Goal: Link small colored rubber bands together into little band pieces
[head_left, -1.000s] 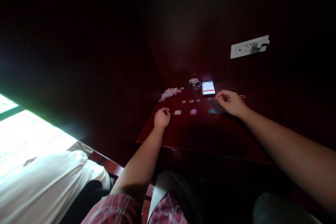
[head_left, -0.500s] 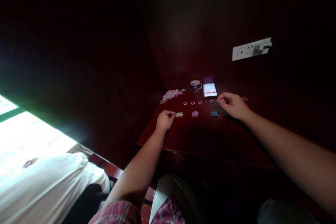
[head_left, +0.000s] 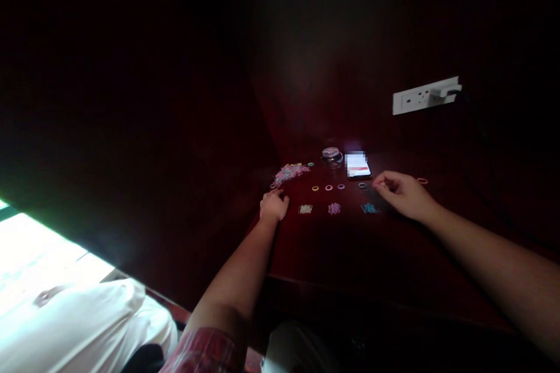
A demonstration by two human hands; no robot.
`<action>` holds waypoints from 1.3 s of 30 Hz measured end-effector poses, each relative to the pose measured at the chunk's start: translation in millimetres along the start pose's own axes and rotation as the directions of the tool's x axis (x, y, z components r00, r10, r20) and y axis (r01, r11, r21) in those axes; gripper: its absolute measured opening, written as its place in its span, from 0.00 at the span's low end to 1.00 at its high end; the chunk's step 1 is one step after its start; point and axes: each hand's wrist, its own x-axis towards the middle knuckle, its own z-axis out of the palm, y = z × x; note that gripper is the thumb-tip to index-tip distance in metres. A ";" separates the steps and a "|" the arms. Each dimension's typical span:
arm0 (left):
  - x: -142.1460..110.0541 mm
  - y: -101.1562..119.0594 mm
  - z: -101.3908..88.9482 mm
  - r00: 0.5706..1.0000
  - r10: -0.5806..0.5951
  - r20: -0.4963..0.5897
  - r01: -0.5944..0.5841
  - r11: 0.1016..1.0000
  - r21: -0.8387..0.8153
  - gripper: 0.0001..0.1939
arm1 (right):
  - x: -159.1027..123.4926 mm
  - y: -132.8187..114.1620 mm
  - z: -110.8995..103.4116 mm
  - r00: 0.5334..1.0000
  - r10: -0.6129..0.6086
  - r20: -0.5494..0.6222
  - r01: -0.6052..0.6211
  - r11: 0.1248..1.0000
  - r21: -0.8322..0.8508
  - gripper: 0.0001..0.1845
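My left hand point(head_left: 274, 206) rests low over the table's left side, fingers loosely apart and pointing at a mixed heap of small pink, white and green pieces point(head_left: 291, 173). Nothing shows in it. To the right, my right hand point(head_left: 405, 194) is closed, thumb and fingertips together; whatever they may hold is too small to make out. It is beside a grey ring point(head_left: 362, 185) and a little pile of blue pieces point(head_left: 370, 208). Between the hands lie a cream pile point(head_left: 305, 208) and a pink-purple pile point(head_left: 334, 208), with yellow point(head_left: 315, 188), pink point(head_left: 329, 187) and purple rings point(head_left: 341, 186) behind them.
A lit phone point(head_left: 358, 165) and a round clear jar with a lid point(head_left: 332, 156) stand at the back. An orange-red ring point(head_left: 422, 180) lies beyond my right hand. A socket strip point(head_left: 426, 96) with a plug is on the wall. Someone in white clothing point(head_left: 87, 326) sits at lower left.
My left hand has left the cream pile and moved left toward the mixed heap. My right hand keeps its closed pose near the grey ring. The view has tilted slightly upward.
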 end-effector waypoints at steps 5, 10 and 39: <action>20.5 2.1 6.4 1.000 -0.020 -0.011 0.020 0.998 0.064 0.22 | 0.5 0.2 0.2 1.000 0.015 -0.010 -0.015 1.000 0.000 0.10; 27.0 1.3 9.0 0.999 -0.017 -0.042 0.020 0.996 0.083 0.21 | 0.6 3.4 0.0 1.000 0.023 0.000 -0.023 1.000 -0.009 0.09; 14.8 6.8 -6.3 0.991 0.089 -0.099 -0.099 0.989 -0.107 0.07 | 1.1 -5.8 0.9 0.999 0.030 -0.041 -0.028 0.999 0.043 0.08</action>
